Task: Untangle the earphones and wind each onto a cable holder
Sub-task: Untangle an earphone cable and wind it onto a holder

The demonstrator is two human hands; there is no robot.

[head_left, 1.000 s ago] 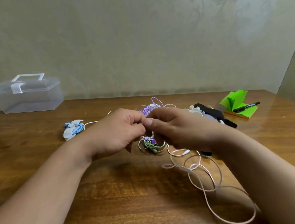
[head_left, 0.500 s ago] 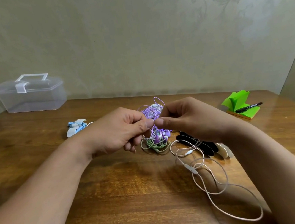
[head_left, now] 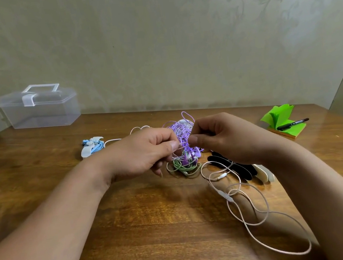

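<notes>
Only the blue earphones (head_left: 95, 146), left of centre, look wound on a holder, while the left hand (head_left: 145, 152) and right hand (head_left: 221, 138) pinch strands of the central tangle (head_left: 180, 133).

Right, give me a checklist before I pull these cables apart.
1. Left hand and right hand both pinching strands at the purple tangle: ok.
2. Green cable clear of the tangle: not ok, it is bunched against it.
3. Pink cable free at its upper end: cannot tell, it runs under the right hand.
4. Black cable holders beside the right wrist, ready: ok.
5. Blue earphones wound on their holder, set aside: ok.
</notes>
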